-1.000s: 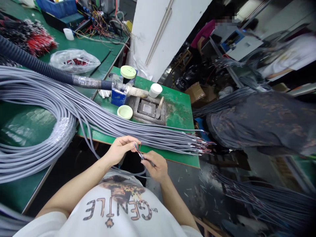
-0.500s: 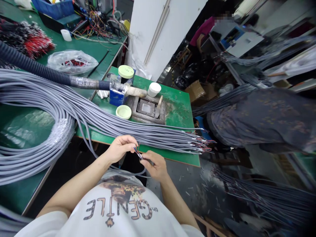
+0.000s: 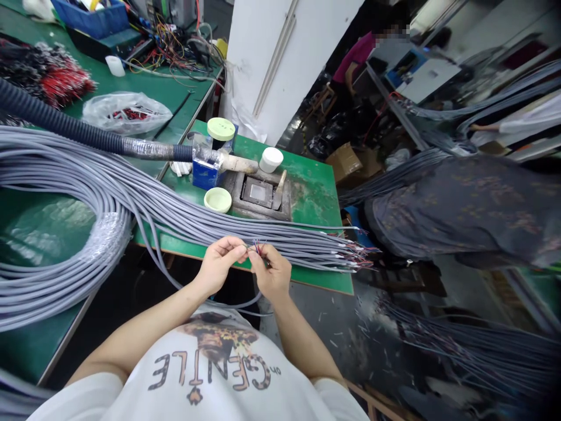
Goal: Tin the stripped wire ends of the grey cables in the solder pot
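My right hand [image 3: 274,273] is closed around the end of a grey cable, from which thin coloured wires [image 3: 258,245] fan out upward. Finger and thumb of my left hand [image 3: 221,264] pinch a thin wire strand at that cable end, and the fingertips of both hands nearly meet. Behind them a thick bundle of grey cables [image 3: 228,227] lies across the green table [image 3: 315,181], with stripped red, blue and white wire ends at its right. The held cable's length loops below my hands.
A metal pot set in a dark block [image 3: 283,213], with a scraper [image 3: 279,190], stands behind the bundle. Around it are a white tub [image 3: 270,159], a pale green dish [image 3: 218,200] and a hose [image 3: 151,148]. A person in dark floral clothing [image 3: 460,210] is at right.
Both hands have risen slightly toward the cable bundle and come closer together. The right hand now covers more of the cable end, and the wires point upward.
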Available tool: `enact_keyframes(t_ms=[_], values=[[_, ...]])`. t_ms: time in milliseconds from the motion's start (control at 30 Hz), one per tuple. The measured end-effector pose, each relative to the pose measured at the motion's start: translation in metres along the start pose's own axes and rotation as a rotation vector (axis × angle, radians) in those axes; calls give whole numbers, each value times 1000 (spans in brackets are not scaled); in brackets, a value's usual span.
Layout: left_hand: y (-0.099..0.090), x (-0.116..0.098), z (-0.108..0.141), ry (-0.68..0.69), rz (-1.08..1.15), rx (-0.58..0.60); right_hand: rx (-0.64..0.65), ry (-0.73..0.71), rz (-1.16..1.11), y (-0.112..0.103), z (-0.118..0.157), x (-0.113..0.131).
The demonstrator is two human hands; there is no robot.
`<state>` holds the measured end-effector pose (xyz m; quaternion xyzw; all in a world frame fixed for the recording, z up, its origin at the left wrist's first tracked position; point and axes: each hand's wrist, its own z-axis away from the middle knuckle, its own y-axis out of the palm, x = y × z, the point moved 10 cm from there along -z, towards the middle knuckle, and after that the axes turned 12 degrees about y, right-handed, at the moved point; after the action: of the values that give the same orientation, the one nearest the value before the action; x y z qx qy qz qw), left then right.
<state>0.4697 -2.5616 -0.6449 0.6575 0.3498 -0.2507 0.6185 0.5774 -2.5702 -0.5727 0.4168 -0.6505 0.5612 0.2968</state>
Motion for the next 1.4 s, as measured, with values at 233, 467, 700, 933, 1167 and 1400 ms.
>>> enact_keyframes(t_ms=[233,467,700,933,1167,1400], values=[[-10,-35,-22,321,-593,139,90,122,100,-20,-76,-9],[-6,-38,-25,668,-1213,331,188,235,343,-25,-179,-56],[-2,-28,-18,730,-1294,396,327,175,497,10,-188,-44],[-2,-30,-17,794,-1326,389,474,-59,755,85,-173,2],[1,-34,-15,822,-1332,394,524,-72,1086,123,-177,-4],[1,-34,-14,827,-1330,396,530,-54,1187,131,-175,-9]])
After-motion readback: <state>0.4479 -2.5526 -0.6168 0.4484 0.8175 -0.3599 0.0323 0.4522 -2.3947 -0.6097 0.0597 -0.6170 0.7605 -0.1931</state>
